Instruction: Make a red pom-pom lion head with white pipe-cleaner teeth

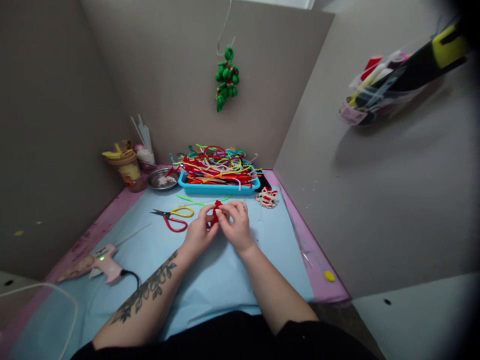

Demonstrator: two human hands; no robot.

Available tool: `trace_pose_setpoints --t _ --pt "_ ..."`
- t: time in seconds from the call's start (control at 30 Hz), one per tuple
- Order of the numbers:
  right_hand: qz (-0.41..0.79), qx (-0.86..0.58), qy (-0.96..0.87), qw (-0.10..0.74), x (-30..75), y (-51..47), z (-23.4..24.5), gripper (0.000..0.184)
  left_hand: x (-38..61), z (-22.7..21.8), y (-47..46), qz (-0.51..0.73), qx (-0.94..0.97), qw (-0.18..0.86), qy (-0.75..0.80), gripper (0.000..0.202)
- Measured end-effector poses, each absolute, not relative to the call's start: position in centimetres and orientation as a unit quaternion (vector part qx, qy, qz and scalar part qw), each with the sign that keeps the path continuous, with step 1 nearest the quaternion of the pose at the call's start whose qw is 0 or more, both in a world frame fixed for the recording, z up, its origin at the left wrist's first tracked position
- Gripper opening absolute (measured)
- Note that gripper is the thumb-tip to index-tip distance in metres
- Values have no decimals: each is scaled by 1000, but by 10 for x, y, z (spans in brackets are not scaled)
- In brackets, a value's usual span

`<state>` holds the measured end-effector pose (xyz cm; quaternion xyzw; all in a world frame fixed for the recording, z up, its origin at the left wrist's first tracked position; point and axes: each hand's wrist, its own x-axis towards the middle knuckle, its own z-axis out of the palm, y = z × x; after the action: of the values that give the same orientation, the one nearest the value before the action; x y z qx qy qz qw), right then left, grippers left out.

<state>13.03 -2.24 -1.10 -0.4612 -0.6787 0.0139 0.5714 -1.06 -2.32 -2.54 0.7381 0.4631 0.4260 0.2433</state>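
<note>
item: pink glue gun (103,262), near left on the counter (210,280), well apart from your hands. item: your left hand (198,231) and right hand (235,225), mid-counter, each grip pinched on a small red fuzzy piece (215,212) held between the fingertips, just above the counter. item: scissors (174,218), just left of it. item: blue tray (217,189) heaped with coloured pipe cleaners (217,165), behind. item: green figure (226,77), hanging at the far back.
</note>
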Motion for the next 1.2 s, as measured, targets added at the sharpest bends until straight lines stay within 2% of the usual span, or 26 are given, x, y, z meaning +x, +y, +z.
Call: trace_pose_setpoints --t 0.1,0.37,0.6,0.97,1.1,1.2 --pt "0 -455 -676 580 130 -24 -9 9 -11 -28 -23 433 745 157 482 46" --pt "-30 -426 -668 609 128 -26 -11 6 -14 -27 -21 477 760 11 442 11" --pt "-45 -409 -669 619 128 -28 -9 7 -15 -18 -25 481 761 -43 434 11" --pt "-23 -405 -665 626 129 -26 -9 8 -14 -21 -24 476 757 15 448 12" --pt "-1 -410 -679 609 131 -23 -13 8 -14 -24 -21 504 720 121 462 16" --pt "24 -413 -666 621 134 -21 -17 30 -15 -22 -17 543 653 237 472 27"
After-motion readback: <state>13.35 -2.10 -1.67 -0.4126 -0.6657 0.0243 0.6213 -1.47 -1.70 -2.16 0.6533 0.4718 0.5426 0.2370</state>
